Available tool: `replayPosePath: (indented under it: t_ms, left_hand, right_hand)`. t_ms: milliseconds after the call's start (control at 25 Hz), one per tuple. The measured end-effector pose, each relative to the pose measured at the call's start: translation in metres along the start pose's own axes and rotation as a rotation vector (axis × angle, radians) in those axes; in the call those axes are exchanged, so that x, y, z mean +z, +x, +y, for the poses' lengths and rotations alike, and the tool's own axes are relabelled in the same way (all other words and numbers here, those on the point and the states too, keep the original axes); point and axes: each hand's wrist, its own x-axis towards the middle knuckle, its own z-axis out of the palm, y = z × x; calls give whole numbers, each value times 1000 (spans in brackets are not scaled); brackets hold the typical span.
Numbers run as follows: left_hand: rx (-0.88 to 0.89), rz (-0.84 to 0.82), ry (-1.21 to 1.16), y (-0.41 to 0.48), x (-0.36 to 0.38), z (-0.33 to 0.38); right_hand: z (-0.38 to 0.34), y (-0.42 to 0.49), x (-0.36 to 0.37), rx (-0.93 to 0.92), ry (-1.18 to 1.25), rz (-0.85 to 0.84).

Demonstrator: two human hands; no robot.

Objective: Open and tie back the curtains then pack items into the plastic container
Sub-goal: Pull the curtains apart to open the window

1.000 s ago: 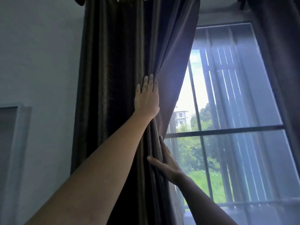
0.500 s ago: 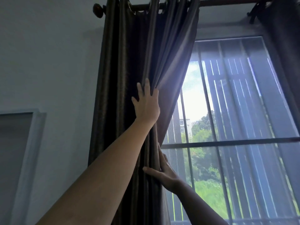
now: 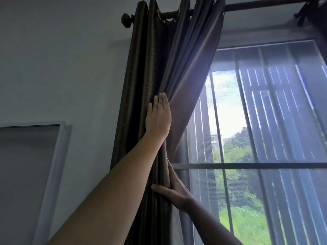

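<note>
Since 0.5 s ago: left hand (image 3: pixel 158 119) sits a little higher on the dark brown eyelet curtain (image 3: pixel 141 85); its fingers, slightly spread then, now lie together. More of the dark wooden curtain rod (image 3: pixel 256 5) and its round end knob (image 3: pixel 126 20) is in view.

Left hand: extended, fingers straight, pointing up. Palm flat against the bunched folds; nothing clasped.

Right hand (image 3: pixel 175 190): lower on the same curtain, just below the left forearm. Fingers straight and pointing up along the curtain's inner edge, thumb (image 3: pixel 156 187) splayed leftward across the folds. It presses the cloth. Fingertips are dim against the fabric, so whether any hook behind the edge I cannot tell.

Curtain: hangs from the rod at the left side of the window (image 3: pixel 265 121), gathered into tight vertical folds. Upper part fans rightward from the left hand up to the rod.

Second dark curtain (image 3: pixel 318 29) at the top right corner. White-framed grey panel (image 3: pixel 58 156) on the pale wall (image 3: pixel 62 59), left of the curtain.
</note>
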Motion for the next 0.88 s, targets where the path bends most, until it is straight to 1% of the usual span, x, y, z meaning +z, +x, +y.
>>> replayPosePath:
  t_ms: [240, 480, 680, 880]
  left_hand:
    - [-43, -20, 54, -1, -7, -64]
    - [-86, -35, 73, -10, -9, -123]
    - [-104, -55, 67, -13, -14, -147]
    - [-80, -74, 12, -20, -17, -145]
  right_hand:
    - [-10, 31, 52, 21, 56, -98]
    - [-23, 51, 100, 14, -14, -148]
    - [-31, 61, 128, 32, -17, -197]
    - [-29, 55, 126, 42, 0, -224]
